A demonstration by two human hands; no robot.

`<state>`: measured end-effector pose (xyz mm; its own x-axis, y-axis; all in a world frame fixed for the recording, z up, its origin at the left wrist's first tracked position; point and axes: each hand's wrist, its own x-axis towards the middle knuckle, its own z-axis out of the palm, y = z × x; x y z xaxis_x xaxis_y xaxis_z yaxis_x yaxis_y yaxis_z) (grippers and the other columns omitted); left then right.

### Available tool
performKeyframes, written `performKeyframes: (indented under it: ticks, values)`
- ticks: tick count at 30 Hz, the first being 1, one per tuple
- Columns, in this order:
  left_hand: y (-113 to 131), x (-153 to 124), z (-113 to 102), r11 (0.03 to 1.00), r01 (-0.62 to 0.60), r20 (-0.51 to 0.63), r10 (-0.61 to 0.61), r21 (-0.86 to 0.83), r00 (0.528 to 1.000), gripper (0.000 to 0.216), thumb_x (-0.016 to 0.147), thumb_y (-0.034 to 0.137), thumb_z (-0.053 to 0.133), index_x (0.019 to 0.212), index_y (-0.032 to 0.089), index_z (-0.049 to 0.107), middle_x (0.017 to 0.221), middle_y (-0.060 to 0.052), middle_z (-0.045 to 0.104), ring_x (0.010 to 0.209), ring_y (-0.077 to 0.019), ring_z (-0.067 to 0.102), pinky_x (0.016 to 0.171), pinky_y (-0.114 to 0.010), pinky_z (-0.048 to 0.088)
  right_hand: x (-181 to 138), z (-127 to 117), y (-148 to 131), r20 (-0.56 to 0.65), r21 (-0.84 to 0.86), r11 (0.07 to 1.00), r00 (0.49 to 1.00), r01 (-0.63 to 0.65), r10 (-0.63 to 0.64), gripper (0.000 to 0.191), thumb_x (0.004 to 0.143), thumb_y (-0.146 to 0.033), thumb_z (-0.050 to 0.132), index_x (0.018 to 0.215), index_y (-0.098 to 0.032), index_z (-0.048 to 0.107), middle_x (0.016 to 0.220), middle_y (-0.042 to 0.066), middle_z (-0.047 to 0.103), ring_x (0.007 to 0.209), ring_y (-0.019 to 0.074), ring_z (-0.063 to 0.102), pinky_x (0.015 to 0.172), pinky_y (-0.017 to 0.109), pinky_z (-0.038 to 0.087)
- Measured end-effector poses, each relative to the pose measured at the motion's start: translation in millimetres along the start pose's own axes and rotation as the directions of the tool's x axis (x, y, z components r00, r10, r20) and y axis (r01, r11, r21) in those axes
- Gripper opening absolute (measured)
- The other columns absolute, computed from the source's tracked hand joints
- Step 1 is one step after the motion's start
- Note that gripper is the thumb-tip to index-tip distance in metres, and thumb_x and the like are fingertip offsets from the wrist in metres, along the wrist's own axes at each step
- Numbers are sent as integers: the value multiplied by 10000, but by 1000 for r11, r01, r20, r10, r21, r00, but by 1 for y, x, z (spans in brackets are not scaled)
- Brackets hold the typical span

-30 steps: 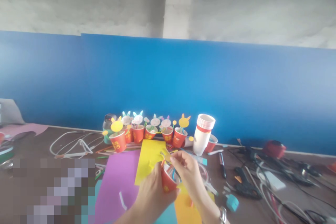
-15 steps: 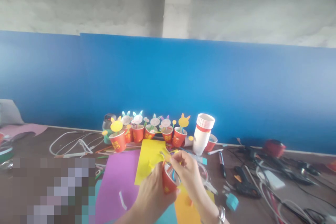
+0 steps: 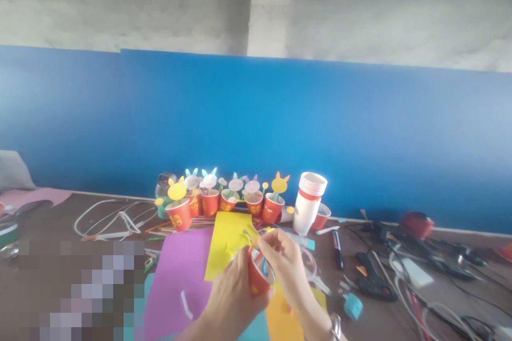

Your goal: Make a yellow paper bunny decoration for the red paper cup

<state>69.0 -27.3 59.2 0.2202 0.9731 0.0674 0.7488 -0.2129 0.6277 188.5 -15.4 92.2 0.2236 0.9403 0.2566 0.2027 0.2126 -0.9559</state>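
My left hand (image 3: pixel 236 285) is wrapped round a red paper cup (image 3: pixel 258 283), which tilts with its mouth toward me. A curved blue strip (image 3: pixel 264 266) shows inside the cup. Over the rim, my right hand (image 3: pixel 282 256) has thumb and forefinger pinched together. A small yellowish piece and a thin pale tip show beside those fingers, too blurred to name. Under both hands lie a yellow sheet (image 3: pixel 228 229), a purple sheet (image 3: pixel 176 277) and an orange sheet (image 3: pixel 284 319) of paper.
Red cups with paper animal heads (image 3: pixel 210 202) line the back by the blue partition (image 3: pixel 256 117). A stack of white cups (image 3: pixel 307 208) stands right of them. Further right are a marker (image 3: pixel 338 248), a black glue gun (image 3: pixel 374 279), a teal block (image 3: pixel 353 306) and tangled cables (image 3: pixel 424 256).
The cup and both hands keep nearly the same place and grip. The whole view has shifted very slightly.
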Motion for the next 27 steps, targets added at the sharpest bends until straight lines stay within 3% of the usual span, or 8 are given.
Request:
performKeyframes:
  ticks: [12, 27]
  values:
    - [-3, 1, 5, 1000, -9, -25, 9, 7, 1000, 495, 675, 271, 565, 1152, 199, 456, 1020, -84, 673, 964, -269, 650, 753, -317, 463, -1, 3, 7, -31, -23, 999, 999, 39, -39, 205, 723, -366, 638, 644, -187, 576, 625, 10, 600, 599, 165, 545, 585, 274, 436]
    - [0, -2, 2, 999, -30, -5, 30, 37, 1000, 483, 673, 241, 526, 1150, 200, 467, 1010, -91, 666, 964, -273, 652, 750, -310, 464, -6, 14, 17, -96, 123, 988, 992, 89, -77, 194, 753, -312, 630, 732, -225, 457, 696, -8, 590, 642, 159, 579, 575, 260, 466]
